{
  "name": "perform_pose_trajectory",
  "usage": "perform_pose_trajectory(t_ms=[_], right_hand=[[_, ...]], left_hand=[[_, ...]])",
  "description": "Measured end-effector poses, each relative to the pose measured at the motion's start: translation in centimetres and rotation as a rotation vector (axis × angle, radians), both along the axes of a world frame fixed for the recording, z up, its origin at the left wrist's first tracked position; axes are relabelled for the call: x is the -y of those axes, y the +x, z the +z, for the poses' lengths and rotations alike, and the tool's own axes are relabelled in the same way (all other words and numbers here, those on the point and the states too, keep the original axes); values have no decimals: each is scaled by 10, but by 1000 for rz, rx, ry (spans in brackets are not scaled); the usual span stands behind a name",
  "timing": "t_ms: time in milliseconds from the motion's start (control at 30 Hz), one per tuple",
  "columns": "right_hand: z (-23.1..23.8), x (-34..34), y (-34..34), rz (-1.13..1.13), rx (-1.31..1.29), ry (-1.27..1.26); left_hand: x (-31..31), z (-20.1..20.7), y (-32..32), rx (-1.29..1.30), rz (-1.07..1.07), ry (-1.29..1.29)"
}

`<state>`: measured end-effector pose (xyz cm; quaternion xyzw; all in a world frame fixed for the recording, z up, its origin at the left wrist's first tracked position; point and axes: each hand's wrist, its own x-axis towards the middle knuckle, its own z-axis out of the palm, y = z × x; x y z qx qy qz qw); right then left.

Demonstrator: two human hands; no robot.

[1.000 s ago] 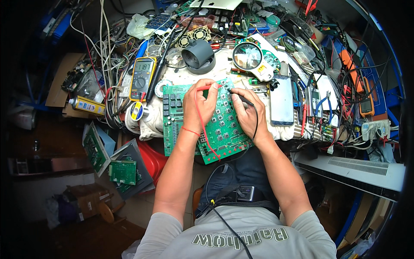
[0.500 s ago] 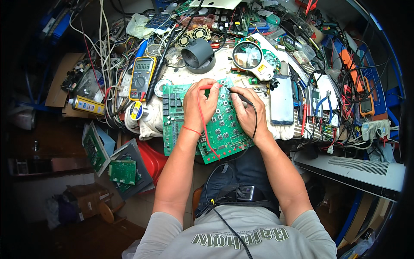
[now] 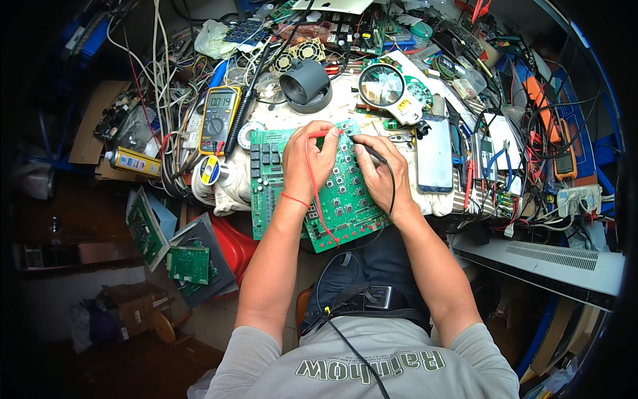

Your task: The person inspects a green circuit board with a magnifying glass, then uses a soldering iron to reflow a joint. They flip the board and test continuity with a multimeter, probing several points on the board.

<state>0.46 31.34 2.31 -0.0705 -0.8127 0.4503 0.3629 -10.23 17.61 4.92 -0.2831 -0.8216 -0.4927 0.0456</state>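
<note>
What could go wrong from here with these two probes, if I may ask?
The red probe and black probe point at spots close together on the board, so a slip might bridge neighbouring contacts. The red lead drapes across the board, so a snag could tug the probe in the left hand. The board's lower end seems to extend past the cloth, so pressing there might tip it.

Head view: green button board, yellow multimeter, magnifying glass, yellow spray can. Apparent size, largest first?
1. Green button board
2. Yellow multimeter and magnifying glass: too alike to rank
3. Yellow spray can
</note>
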Motion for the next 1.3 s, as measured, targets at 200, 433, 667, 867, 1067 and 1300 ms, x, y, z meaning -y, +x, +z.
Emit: perform_pose_trajectory(t_ms=[200, 433, 667, 867, 1067, 1300], right_hand=[[0, 1, 0, -10, -4, 13], [0, 0, 0, -9, 1, 14], [-1, 0, -1, -12, -1, 24], [-2, 0, -1, -11, 11, 18], [-1, 1, 0, -17, 23, 17], [1, 1, 1, -3, 29, 13]], left_hand=[[1, 0, -1, -10, -5, -28], [0, 0, 0, 9, 2, 4], [2, 2, 1, 2, -4, -27], [1, -1, 1, 12, -1, 17], [0, -3, 0, 13, -2, 29], [0, -3, 0, 0, -5, 34]])
